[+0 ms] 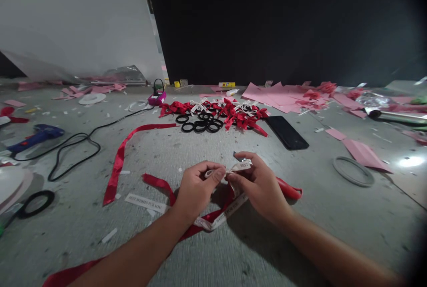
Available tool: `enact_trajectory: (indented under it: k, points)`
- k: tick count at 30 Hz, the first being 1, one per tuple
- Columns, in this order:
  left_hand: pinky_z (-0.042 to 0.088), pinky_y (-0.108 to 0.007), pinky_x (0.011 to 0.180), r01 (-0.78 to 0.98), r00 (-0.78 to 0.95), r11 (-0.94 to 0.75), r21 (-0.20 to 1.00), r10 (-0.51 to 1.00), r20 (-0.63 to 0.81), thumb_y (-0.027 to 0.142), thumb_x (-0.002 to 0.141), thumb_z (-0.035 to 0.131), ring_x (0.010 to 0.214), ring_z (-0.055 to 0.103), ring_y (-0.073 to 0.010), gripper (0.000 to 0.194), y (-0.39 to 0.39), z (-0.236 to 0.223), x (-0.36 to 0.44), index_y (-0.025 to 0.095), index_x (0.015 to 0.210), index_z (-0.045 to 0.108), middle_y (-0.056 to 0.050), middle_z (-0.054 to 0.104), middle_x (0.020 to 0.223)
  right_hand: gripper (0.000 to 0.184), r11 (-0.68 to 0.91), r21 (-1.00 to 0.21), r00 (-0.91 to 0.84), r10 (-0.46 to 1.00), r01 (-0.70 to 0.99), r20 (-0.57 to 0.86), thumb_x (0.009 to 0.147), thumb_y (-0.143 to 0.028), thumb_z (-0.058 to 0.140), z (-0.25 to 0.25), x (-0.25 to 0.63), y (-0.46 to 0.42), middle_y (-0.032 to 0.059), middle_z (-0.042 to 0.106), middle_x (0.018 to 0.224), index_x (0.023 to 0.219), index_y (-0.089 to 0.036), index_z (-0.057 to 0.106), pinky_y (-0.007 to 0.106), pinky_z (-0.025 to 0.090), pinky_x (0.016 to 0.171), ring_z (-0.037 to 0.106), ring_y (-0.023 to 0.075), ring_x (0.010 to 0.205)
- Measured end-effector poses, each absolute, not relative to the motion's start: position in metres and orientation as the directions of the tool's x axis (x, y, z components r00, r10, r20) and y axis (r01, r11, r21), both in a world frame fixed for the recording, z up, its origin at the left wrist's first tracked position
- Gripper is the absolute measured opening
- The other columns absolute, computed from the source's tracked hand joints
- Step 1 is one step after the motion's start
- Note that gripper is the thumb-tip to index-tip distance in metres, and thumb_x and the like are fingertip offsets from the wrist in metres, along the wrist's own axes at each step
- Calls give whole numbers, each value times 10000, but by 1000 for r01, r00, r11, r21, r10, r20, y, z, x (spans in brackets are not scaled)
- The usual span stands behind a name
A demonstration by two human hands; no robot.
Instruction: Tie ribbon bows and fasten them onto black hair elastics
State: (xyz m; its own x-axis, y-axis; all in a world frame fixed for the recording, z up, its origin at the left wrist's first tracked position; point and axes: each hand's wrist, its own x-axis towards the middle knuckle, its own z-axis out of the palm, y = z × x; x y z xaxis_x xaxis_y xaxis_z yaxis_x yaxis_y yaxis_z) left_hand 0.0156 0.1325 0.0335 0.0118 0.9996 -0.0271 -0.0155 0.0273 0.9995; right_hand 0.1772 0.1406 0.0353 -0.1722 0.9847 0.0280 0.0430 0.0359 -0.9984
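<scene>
My left hand (195, 189) and my right hand (258, 185) meet over the grey floor and both pinch a narrow white printed ribbon (233, 169), folded into a small loop between the fingertips. Its tail (220, 218) trails down under my right hand beside a red satin ribbon (160, 182) that runs beneath both wrists. Another strip of white printed ribbon (145, 202) lies flat to the left of my left hand.
Beyond my hands lie a pile of red and white bows (220, 111), several black hair ties (200, 125) and a black phone (287, 132). A blue glue gun (35, 138) with its black cord (76, 145) is at left. Pink paper scraps (283, 96) sit at right.
</scene>
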Motion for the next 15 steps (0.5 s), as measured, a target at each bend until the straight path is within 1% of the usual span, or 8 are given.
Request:
enact_trajectory:
  k: [2,5,6,8,10,12,14,15]
  points:
    - [403,-243,585,-145,-56,-27,989,998,19,418,838,626,640,516,-122,267,135,31,13,171,929,671,-12,595,722,491,59,-996,-153,987,69,48,811,-334,675,35,178,142,26,694,759,1214,-186,437,280,519,595,656,169,662]
    - [414,-244,637,-286,-254,-275,918,945,204,356,887,549,695,506,-113,198,143,34,5,187,969,611,-19,571,833,543,140,-978,-224,969,154,103,889,-355,585,37,180,143,78,716,900,1349,-171,365,322,555,702,688,191,788]
    - [407,-246,630,-282,-321,-355,891,910,261,324,886,540,684,494,-110,158,146,38,1,186,935,598,-18,554,832,563,178,-964,-272,955,198,120,913,-350,550,37,181,143,107,710,1000,1399,-175,327,351,558,771,689,204,879]
    - [379,-253,586,-224,-435,-488,844,825,361,267,872,524,638,467,-110,108,152,51,-7,178,843,580,-18,519,783,585,290,-898,-358,919,332,165,939,-325,506,37,183,143,155,639,1219,1461,-192,279,425,522,914,640,240,1081]
    - [343,-262,543,-155,-505,-611,776,724,469,212,856,500,600,440,-116,119,156,71,-17,170,765,565,-21,494,721,575,436,-762,-428,874,478,231,935,-276,501,35,185,144,173,533,1368,1469,-195,304,494,443,1024,534,276,1244]
    - [294,-263,495,-98,-531,-723,684,619,578,172,826,498,538,382,-110,138,156,93,-28,166,698,549,-8,455,642,533,552,-615,-482,824,563,299,913,-231,518,30,185,144,177,444,1445,1428,-188,390,535,386,1072,428,306,1336]
    - [290,-259,482,-47,-505,-738,673,599,622,133,766,569,508,367,-107,55,150,111,-41,172,728,576,11,452,585,485,609,-533,-504,790,587,348,888,-198,541,25,185,144,167,385,1482,1368,-199,469,547,372,1081,361,318,1374]
    - [296,-259,475,-29,-466,-713,701,630,621,136,740,609,496,376,-111,46,145,117,-48,175,763,603,20,452,552,461,623,-511,-509,781,593,362,878,-189,553,23,185,144,158,387,1476,1336,-210,502,547,379,1075,363,319,1369]
